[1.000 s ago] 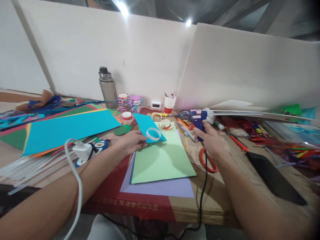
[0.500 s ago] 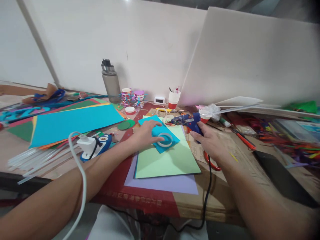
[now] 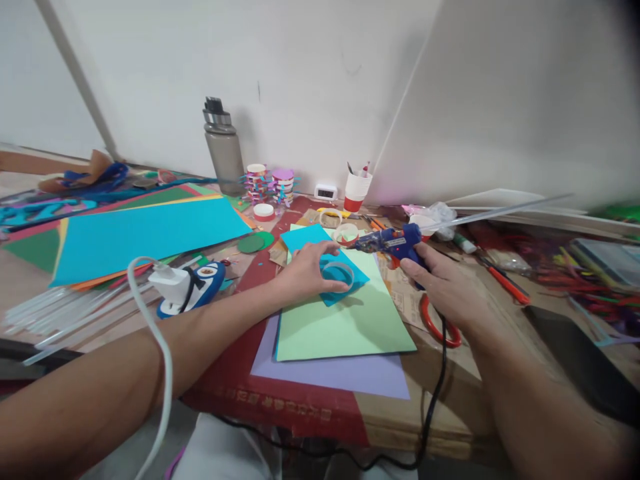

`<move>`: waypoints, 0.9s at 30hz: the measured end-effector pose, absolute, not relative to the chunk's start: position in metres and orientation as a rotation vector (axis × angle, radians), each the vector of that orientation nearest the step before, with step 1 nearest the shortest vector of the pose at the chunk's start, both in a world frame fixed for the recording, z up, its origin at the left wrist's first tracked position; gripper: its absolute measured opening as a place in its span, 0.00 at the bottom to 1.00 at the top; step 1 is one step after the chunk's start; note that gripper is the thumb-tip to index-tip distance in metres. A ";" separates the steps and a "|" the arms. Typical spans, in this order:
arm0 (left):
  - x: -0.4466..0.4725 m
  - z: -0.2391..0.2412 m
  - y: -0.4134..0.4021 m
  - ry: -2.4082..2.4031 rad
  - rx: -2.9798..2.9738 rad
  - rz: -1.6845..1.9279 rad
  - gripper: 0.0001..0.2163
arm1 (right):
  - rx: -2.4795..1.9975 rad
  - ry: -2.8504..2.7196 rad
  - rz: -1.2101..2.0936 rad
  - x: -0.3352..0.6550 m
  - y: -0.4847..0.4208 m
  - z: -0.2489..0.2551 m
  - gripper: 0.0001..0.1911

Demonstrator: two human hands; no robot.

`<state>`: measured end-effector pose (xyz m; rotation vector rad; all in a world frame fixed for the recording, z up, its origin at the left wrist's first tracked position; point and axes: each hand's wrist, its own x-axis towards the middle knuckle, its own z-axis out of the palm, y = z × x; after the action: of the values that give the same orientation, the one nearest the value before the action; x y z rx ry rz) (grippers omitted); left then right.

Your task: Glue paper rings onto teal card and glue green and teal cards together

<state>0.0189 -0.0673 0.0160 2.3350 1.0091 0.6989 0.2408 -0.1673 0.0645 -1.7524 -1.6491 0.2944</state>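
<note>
Bracketing ring rim (image 3: 351, 277), left fingers (image 3: 320, 252) apart; right fingers (image 3: 416, 271) clamping glue gun (image 3: 395, 241), gap between.

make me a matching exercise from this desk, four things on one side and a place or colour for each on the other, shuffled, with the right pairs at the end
Column one
1. glue gun
2. white ring
3. bottle
4. cup

Column two
A. grey with black top
B. in the right hand
C. white above, red below
D. over the small blue sheet

Pairs: 1-B, 2-D, 3-A, 4-C
</note>
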 end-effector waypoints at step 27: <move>0.028 0.006 -0.067 1.067 2.461 0.624 0.30 | -1.796 -1.650 0.422 0.237 -0.170 0.071 0.22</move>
<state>0.0284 -0.0667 0.0058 2.4611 1.0667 0.6243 0.2368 -0.1697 0.0709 -1.7956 -1.6504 0.4225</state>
